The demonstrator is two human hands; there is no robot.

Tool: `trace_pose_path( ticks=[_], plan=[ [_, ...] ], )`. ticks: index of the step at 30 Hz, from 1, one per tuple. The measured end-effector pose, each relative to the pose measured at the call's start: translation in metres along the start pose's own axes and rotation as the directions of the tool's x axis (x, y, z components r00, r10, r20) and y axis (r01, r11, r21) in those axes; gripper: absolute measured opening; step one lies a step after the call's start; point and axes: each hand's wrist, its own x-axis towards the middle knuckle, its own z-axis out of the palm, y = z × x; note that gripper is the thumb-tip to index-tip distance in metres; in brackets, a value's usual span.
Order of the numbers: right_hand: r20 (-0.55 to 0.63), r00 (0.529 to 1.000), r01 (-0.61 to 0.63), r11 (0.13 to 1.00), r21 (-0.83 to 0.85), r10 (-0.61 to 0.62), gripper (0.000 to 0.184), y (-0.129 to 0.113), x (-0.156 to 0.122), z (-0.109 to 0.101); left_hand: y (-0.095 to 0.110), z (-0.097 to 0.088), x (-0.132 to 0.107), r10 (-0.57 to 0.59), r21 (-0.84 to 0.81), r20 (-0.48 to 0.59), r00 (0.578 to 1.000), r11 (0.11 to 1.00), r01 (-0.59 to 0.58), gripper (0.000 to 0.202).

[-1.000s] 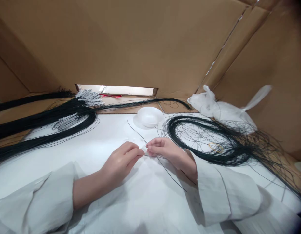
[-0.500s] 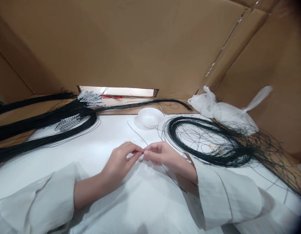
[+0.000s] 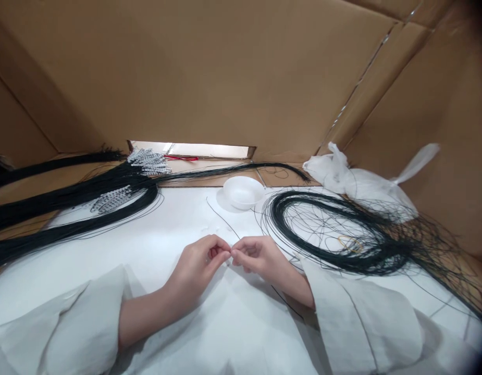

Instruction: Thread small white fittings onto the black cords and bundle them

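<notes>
My left hand (image 3: pixel 199 263) is closed in a pinch, thumb against index finger, in the middle of the view. Its fingertips touch those of my right hand (image 3: pixel 260 255), which is pinched as well. Whatever lies between the tips is too small to make out. A thin black cord (image 3: pixel 223 221) shows above my right hand and comes out again below it, toward the right sleeve; it appears to run through that hand, whose fingers cover the stretch between. Small whitish bits (image 3: pixel 205 229) lie on the white surface just beyond the fingers.
Beyond my hands stands a white bowl (image 3: pixel 244 192). At right lies a coil of black cords (image 3: pixel 277 213) with a yellow band (image 3: pixel 350 244), near a white plastic bag (image 3: pixel 381 190). Black cord bundles (image 3: pixel 61 198) with white patterned tags (image 3: pixel 149 161) lie left. Cardboard walls (image 3: pixel 186 67) surround the surface.
Both hands have come slightly nearer my body, their fingertips still together. The left fingers look more curled than before. The whole view has shifted a little.
</notes>
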Motion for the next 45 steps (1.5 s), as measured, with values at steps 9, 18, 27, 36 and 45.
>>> trace_pose_path(
  ticks=[9, 18, 27, 36, 45],
  plan=[
    [-0.078, 0.996, 0.033, 0.999, -0.028, -0.036, 0.017, 0.0054, -0.0005, 0.0015, -0.0033, 0.0004, 0.0011, -0.018, -0.032, 0.008, 1.0, 0.999, 0.018, 0.016],
    [-0.043, 0.999, 0.029, 0.999, 0.036, -0.027, 0.017, 0.0095, -0.0026, 0.0022, -0.0023, 0.0, 0.0025, -0.03, -0.06, 0.005, 1.0, 0.998, 0.03, 0.018],
    [-0.031, 0.997, 0.074, 0.997, -0.012, -0.074, 0.011, 0.0063, -0.0023, 0.0047, -0.0022, 0.0023, -0.0003, -0.065, -0.069, 0.015, 0.998, 0.995, 0.066, 0.017],
    [-0.044, 0.999, 0.009, 0.997, 0.073, -0.006, 0.015, 0.0077, -0.0021, 0.0043, -0.0031, 0.0009, 0.0013, -0.063, -0.046, 0.016, 0.998, 0.997, 0.063, 0.017],
    [0.002, 1.0, 0.017, 0.99, 0.139, -0.018, 0.014, 0.0098, -0.0028, 0.0061, -0.0033, 0.0009, 0.0011, -0.019, 0.004, 0.022, 1.0, 1.0, 0.019, 0.014]
  ],
)
